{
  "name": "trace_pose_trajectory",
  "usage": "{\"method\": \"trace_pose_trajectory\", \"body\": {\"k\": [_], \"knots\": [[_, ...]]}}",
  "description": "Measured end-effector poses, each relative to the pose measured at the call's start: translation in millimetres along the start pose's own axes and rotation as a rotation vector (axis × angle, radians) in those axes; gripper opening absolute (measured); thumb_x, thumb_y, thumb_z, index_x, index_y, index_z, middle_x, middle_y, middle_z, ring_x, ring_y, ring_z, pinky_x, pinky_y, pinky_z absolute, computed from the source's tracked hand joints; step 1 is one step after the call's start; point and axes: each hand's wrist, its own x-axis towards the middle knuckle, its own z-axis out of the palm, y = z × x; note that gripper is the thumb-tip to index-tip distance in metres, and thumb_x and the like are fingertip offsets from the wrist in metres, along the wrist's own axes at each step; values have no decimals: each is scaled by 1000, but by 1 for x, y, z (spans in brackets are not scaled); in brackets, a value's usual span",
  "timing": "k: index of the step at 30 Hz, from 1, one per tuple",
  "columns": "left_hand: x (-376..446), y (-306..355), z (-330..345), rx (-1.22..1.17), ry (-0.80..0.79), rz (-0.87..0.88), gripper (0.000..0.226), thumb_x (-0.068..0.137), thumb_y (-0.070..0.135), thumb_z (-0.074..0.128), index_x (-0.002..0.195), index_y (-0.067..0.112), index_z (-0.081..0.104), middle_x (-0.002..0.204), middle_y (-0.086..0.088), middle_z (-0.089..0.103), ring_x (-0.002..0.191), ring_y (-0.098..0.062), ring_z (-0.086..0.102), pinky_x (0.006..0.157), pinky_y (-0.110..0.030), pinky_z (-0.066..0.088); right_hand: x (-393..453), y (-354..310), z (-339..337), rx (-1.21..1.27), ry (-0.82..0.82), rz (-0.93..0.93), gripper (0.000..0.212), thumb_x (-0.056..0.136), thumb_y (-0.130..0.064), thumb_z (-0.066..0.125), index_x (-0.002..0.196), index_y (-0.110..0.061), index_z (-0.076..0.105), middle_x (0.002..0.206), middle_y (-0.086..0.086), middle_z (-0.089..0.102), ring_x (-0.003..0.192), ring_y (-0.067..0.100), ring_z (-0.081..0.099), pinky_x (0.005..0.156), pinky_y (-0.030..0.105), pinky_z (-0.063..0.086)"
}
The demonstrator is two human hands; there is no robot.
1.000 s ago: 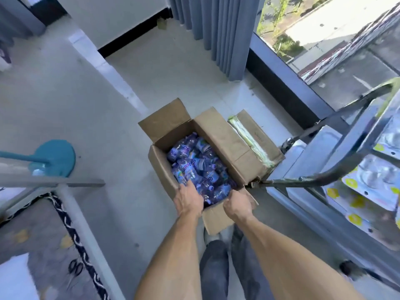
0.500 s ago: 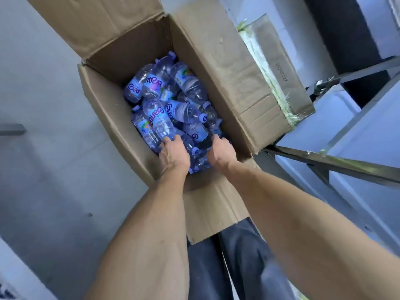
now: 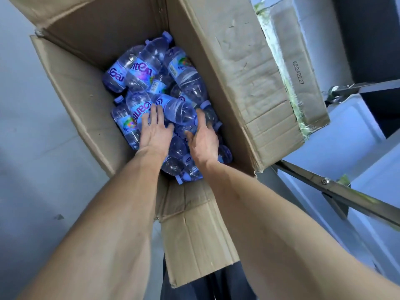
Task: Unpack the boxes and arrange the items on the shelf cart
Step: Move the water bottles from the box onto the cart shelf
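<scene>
A pale grey floor (image 3: 32, 169) lay at the left, a small dark mark (image 3: 58, 217) showed on it, and dark trousers (image 3: 216, 284) appeared at the bottom edge.

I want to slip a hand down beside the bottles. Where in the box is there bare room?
Bare cardboard shows along the box left wall, beside the bottles. The middle and right are crowded, both hands among them.

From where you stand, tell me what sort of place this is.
Probably a stockroom or a shop's back room, though I can't be sure. An opened cardboard box sits on a bare pale floor, heaped with small water bottles, and a metal shelf cart stands beside it.
</scene>
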Motion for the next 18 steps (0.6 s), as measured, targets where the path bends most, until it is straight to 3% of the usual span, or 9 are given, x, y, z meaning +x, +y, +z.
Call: {"method": "trace_pose_trajectory", "body": {"k": [3, 6, 13, 18], "knots": [[4, 7, -2, -21, -76, -48, 42, 83, 16, 67, 123, 25, 59, 160, -28, -7, 147, -47, -10, 117, -54, 10, 6, -2, 8, 84, 62, 46, 49, 93, -23, 58, 137, -27, 37, 110, 14, 63, 95, 38, 60, 77, 40, 44], [2, 10, 0, -29, -81, -83, 33, 87, 21, 66, 119, 28, 62, 160, -26, -11, 147, -46, -13, 117, -56, 7, 9, -3, 12, 97, 74, 137, 51, 95, -26, 57, 141, -23, 35, 100, 16, 66, 93, 36, 62, 78, 40, 45], [-6, 17, 4, -132, -10, -174, 23, 91, 17, 61, 114, 23, 60, 161, -24, -6, 147, -48, -7, 116, -56, 12, 6, -4, 13, 110, 59, 152, 51, 98, -34, 53, 144, -26, 32, 104, 17, 65, 97, 36, 61, 83, 42, 47], [1, 10, 4, -51, -53, -134, 38, 86, 23, 67, 122, 25, 57, 160, -28, -10, 146, -50, -10, 116, -58, 7, 4, -1, 15, 112, 68, 113, 41, 101, -35, 45, 140, -27, 36, 96, 15, 65, 89, 36, 61, 72, 38, 44]]}}
